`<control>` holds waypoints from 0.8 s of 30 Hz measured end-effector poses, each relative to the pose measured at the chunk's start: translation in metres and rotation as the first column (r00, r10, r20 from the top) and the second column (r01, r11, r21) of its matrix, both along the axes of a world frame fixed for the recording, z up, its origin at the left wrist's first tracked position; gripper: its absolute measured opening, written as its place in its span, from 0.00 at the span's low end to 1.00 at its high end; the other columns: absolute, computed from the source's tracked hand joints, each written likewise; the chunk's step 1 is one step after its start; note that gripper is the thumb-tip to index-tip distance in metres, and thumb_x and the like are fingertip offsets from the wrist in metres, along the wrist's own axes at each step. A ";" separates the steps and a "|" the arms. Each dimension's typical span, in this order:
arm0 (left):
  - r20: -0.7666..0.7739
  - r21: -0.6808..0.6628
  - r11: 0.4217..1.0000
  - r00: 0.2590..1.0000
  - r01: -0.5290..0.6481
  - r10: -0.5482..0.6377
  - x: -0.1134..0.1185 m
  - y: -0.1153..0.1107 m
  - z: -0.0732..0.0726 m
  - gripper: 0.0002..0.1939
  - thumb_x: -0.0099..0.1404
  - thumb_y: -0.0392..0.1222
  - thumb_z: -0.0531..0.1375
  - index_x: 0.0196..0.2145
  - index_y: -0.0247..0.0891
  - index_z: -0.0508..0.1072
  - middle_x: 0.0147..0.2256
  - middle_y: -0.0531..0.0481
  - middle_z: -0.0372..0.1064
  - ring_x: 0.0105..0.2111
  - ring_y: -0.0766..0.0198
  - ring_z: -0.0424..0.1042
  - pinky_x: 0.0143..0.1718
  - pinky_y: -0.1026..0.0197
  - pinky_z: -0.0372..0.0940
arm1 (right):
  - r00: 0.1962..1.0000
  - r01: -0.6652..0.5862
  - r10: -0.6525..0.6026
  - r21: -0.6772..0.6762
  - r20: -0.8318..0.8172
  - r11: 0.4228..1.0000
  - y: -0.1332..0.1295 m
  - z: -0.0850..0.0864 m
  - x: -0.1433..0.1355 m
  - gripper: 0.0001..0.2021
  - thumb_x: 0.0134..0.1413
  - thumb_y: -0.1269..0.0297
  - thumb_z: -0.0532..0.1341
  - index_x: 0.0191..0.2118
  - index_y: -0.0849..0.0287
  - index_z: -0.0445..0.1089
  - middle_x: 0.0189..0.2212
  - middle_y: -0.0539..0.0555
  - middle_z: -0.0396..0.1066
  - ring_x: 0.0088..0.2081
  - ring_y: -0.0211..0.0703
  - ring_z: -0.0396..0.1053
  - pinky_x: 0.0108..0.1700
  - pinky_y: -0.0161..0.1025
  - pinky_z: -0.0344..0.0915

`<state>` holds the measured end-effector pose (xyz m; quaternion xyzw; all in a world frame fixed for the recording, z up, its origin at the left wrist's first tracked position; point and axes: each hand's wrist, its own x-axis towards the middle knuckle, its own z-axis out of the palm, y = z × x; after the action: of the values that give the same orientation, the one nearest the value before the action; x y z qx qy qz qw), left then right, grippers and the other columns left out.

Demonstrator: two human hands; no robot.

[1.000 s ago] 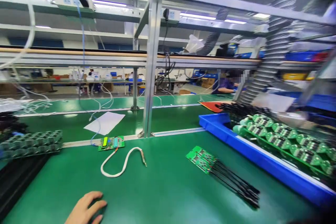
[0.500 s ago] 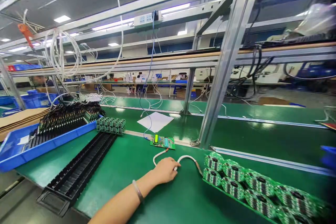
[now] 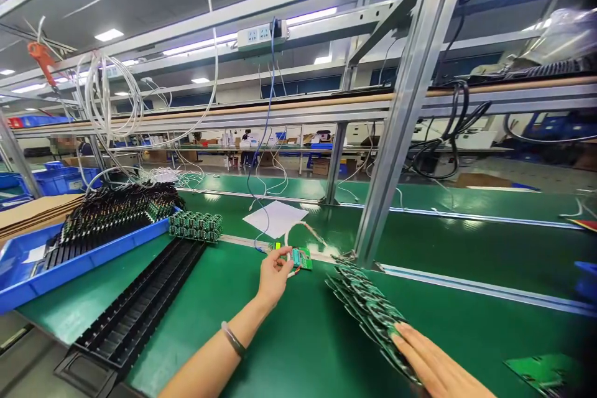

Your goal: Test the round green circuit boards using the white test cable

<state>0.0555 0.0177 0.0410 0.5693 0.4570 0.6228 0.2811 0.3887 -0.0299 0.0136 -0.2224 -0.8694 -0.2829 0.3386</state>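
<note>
My left hand (image 3: 275,275) pinches a white cable (image 3: 287,237) just in front of a small green circuit board (image 3: 305,259) with a lit display, partly hidden by the fingers. From the pinch the cable arcs up and over to the far end of a panel of round green circuit boards (image 3: 368,305). That panel stands tilted up on edge, its boards seen nearly side-on. At its near end my right hand (image 3: 420,357) grips it, fingers laid along the upper side and the thumb hidden.
On the left lie a long black slotted rack (image 3: 153,298), a blue tray (image 3: 93,267) of black-cabled boards and another board panel (image 3: 196,226). White paper (image 3: 275,219) lies behind the small board. A metal post (image 3: 396,118) rises from the bench. Another green board (image 3: 545,373) lies lower right.
My left hand has moved forward and left with the cable, up to the small board. My right hand has come into view, and the panel has gone from lying flat to tilted on edge.
</note>
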 end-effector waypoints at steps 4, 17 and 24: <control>0.042 0.003 0.999 0.998 0.047 -0.047 -0.003 -0.012 0.000 0.17 0.66 0.48 0.62 0.47 0.33 0.70 0.32 0.51 0.67 0.29 0.65 0.67 0.32 0.60 0.66 | 0.993 -0.001 -0.009 0.087 0.116 0.996 -0.012 -0.001 -0.030 0.30 0.54 0.78 0.48 0.63 0.59 0.58 0.53 0.60 0.71 0.53 0.53 0.69 0.52 0.48 0.66; 0.000 -0.015 0.990 0.990 0.140 -0.140 0.011 -0.032 -0.004 0.18 0.59 0.46 0.62 0.45 0.35 0.74 0.32 0.49 0.66 0.27 0.66 0.61 0.27 0.66 0.56 | 0.965 0.072 -0.026 -0.166 0.263 0.983 -0.042 0.023 -0.045 0.31 0.52 0.50 0.61 0.60 0.56 0.64 0.54 0.63 0.69 0.54 0.60 0.66 0.50 0.52 0.67; -0.094 0.057 0.989 0.987 0.134 -0.128 0.020 -0.045 0.001 0.15 0.58 0.38 0.60 0.43 0.37 0.75 0.39 0.47 0.70 0.31 0.64 0.66 0.32 0.64 0.61 | 0.969 -0.196 -0.031 -0.837 -0.246 0.511 -0.015 0.051 -0.082 0.19 0.61 0.52 0.54 0.54 0.51 0.69 0.47 0.59 0.73 0.41 0.48 0.74 0.40 0.40 0.73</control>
<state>0.0754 -0.0274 0.0417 0.6341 0.4110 0.5908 0.2827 0.3064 -0.0452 0.0650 -0.3491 -0.8598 0.2260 0.2963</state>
